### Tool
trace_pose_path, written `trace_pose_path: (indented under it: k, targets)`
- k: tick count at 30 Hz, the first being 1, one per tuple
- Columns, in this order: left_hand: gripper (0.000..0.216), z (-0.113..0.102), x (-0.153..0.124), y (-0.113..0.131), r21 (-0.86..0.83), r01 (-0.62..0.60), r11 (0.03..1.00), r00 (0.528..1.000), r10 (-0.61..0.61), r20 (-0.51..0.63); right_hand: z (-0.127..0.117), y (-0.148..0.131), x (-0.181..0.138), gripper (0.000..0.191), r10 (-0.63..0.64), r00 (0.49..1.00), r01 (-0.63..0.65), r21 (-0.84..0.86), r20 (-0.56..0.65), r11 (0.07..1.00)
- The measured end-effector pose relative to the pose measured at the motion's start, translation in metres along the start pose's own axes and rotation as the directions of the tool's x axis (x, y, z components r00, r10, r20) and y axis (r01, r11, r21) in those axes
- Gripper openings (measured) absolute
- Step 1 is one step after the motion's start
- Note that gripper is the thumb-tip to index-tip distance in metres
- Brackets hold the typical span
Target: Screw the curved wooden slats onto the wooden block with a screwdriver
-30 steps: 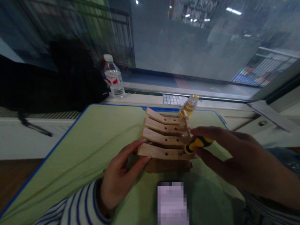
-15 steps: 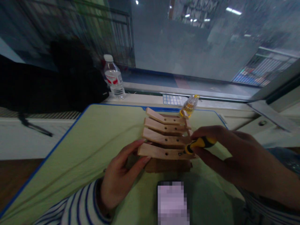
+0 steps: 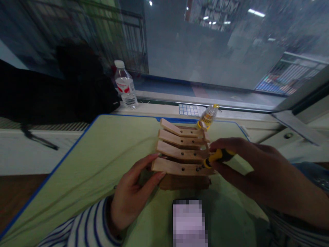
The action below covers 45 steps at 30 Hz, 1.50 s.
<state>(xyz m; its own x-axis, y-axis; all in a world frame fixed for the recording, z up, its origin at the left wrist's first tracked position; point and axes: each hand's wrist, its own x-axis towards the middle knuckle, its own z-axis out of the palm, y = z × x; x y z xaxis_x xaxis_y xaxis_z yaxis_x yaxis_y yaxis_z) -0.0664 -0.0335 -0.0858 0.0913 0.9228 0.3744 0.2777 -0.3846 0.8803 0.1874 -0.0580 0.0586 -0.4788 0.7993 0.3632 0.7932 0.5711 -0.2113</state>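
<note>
A stepped assembly of several pale wooden slats (image 3: 181, 154) with drilled holes rests on a darker wooden base (image 3: 185, 182), on the green mat. My left hand (image 3: 131, 192) grips the left end of the front slat (image 3: 180, 168) between thumb and fingers. My right hand (image 3: 246, 168) holds a small screwdriver with a yellow and black handle (image 3: 218, 156). Its tip sits against the front slat's right part, near a small screw (image 3: 198, 168). Behind the slats stands a small plastic bottle with yellow contents (image 3: 208, 116).
The green mat (image 3: 77, 164) has a blue border. A water bottle (image 3: 125, 85) and a black bag (image 3: 77, 92) sit at back left, before a large window. A pixelated rectangular patch (image 3: 189, 223) covers something at the mat's near edge.
The screwdriver and my right hand shift slightly, with the handle turning a little. My left hand and the wooden slats stay in place.
</note>
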Motion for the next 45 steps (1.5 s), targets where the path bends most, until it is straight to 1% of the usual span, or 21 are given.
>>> trace_pose_path:
  k: [4, 11, 17, 25, 31, 38, 40, 42, 45]
  targets:
    - [0.042, 0.0000, 0.0001, -0.0003, -0.004, 0.001, 1.000, 1.000, -0.001, -0.003, -0.0026, -0.0019, -0.0017, 0.033, 0.018, 1.000, -0.018, 0.013, 0.020, 1.000]
    - [0.043, 0.0011, -0.0007, -0.0028, -0.011, -0.001, 1.000, 1.000, 0.001, 0.005, -0.0049, -0.0018, -0.0014, 0.036, 0.048, 0.998, -0.047, -0.021, 0.034, 0.999]
    - [0.041, 0.0007, 0.0006, -0.0004, 0.023, -0.002, 1.000, 1.000, 0.003, -0.010, -0.0003, 0.0039, -0.0028, 0.030, 0.014, 1.000, -0.016, -0.060, -0.027, 0.998]
    - [0.043, -0.0002, 0.0005, -0.0030, 0.012, -0.037, 0.999, 0.999, 0.037, -0.010, -0.0013, 0.0036, -0.0024, 0.022, 0.045, 0.999, -0.047, -0.068, -0.024, 0.997]
    - [0.043, 0.0001, 0.0002, -0.0031, 0.006, -0.033, 0.999, 0.999, 0.033, -0.018, -0.0012, 0.0040, -0.0020, 0.021, 0.083, 0.996, -0.082, -0.032, 0.018, 0.996]
    - [0.042, 0.0001, 0.0013, -0.0012, 0.009, -0.027, 1.000, 1.000, 0.027, -0.004, 0.0013, 0.0052, -0.0023, 0.022, 0.106, 0.994, -0.106, -0.009, 0.029, 0.994]
    - [0.041, 0.0002, 0.0010, -0.0014, 0.015, -0.025, 1.000, 1.000, 0.025, -0.006, 0.0018, 0.0055, -0.0015, 0.027, 0.090, 0.996, -0.090, -0.014, 0.019, 0.996]
    - [0.040, 0.0005, 0.0008, -0.0019, 0.025, -0.025, 0.999, 1.000, 0.025, -0.011, 0.0017, 0.0059, -0.0005, 0.032, 0.037, 0.999, -0.037, -0.018, 0.005, 0.999]
    - [0.040, 0.0008, 0.0010, -0.0027, 0.030, -0.030, 0.999, 0.999, 0.031, -0.015, 0.0010, 0.0067, 0.0006, 0.031, -0.045, 0.999, 0.046, -0.011, 0.003, 0.999]
